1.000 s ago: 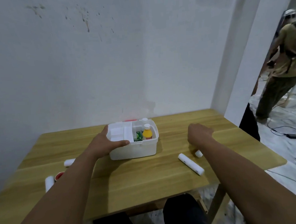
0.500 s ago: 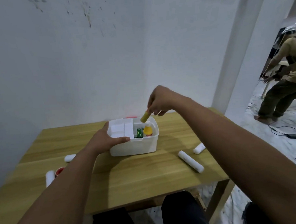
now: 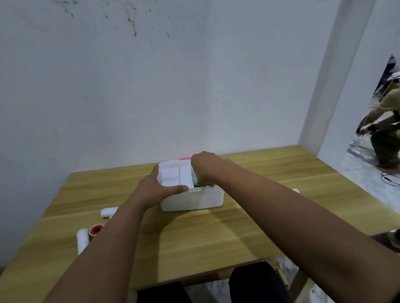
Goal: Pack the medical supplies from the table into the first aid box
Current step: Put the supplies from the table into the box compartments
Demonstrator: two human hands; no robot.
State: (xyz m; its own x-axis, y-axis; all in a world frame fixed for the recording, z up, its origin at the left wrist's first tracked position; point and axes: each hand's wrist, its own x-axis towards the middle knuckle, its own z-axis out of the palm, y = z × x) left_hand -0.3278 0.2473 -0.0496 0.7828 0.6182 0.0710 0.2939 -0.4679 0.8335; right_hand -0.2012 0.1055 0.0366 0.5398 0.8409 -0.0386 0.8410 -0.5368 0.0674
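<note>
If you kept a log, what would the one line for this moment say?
step: packing | left hand: steadying first aid box | right hand: reaching into box's right compartment, contents hidden | white rolls on table

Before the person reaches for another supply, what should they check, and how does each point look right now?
1. Box steadied by left hand: ok.
2. Right hand clear of the box: not ok, it is reaching into it.
3. Right hand has let go of its item: cannot tell.
4. Supplies left on table: not ok, white rolls and red-capped item remain.
5. Room in the box: cannot tell.
</note>
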